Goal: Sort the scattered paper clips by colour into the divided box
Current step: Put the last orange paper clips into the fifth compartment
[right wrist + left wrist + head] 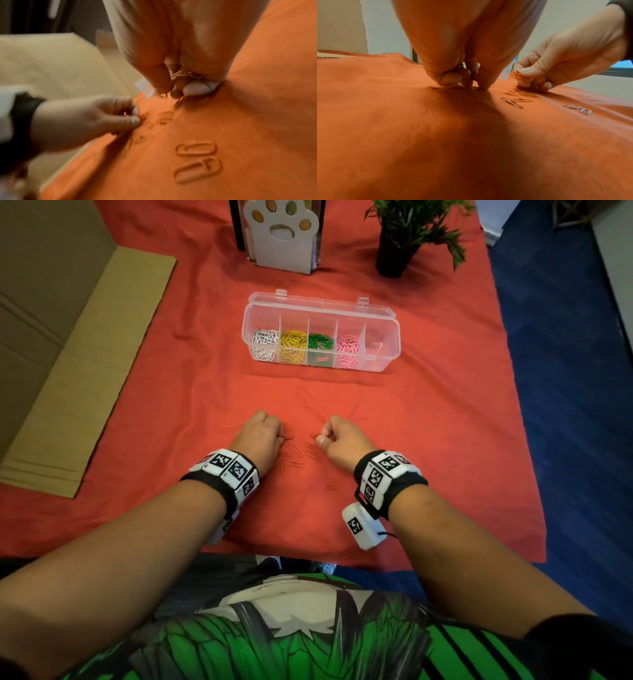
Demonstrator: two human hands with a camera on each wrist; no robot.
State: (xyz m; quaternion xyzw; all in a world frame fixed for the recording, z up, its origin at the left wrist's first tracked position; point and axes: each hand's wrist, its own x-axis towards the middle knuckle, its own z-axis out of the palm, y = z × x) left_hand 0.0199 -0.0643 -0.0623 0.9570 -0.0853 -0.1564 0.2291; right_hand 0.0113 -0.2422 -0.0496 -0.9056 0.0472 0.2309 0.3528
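Observation:
The clear divided box [383,313] stands open at the far middle of the red cloth. It holds white, yellow, green and pink clips in separate cells, and its rightmost cell holds an orange one. Several orange paper clips [297,456] lie scattered on the cloth between my hands. My left hand [281,438] is curled down on the cloth and pinches a clip at the left edge of the scatter [145,119]. My right hand [320,438] grips a small bunch of orange clips [518,76] between thumb and fingers, its knuckles resting on the cloth. Two more clips [197,159] lie nearer me.
Flattened cardboard [85,354] lies along the left side of the cloth. A white paw-shaped holder [284,237] and a black potted plant [397,248] stand behind the box. Blue floor [565,371] borders the cloth on the right.

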